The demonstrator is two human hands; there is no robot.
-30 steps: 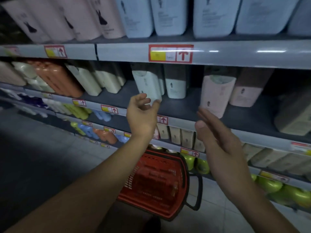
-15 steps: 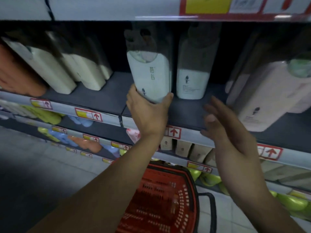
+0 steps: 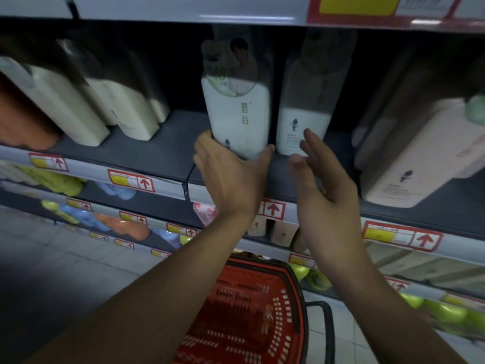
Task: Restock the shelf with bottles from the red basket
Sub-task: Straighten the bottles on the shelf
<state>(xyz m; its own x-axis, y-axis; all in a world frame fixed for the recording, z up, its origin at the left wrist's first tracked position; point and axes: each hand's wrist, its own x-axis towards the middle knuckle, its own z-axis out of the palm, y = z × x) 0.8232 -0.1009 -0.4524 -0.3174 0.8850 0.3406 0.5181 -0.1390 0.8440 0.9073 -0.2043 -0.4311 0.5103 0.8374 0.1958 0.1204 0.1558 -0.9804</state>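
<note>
Your left hand grips the base of the white bottle: thumb on its right lower edge, fingers wrapped round the left side. The bottle stands on the shelf, long axis upright with the top leaning slightly back into the dark bay, base near the front lip. Your right hand is released, fingers straight, palm facing left, holding nothing, hovering just in front of the neighbouring bottle; contact with it cannot be told. The left hand is the nearer one and already on the thing. Judgement: the coming move is a push straight back or a squaring-up beside the neighbour. The red basket sits below, between your forearms; its contents are not legible.
</note>
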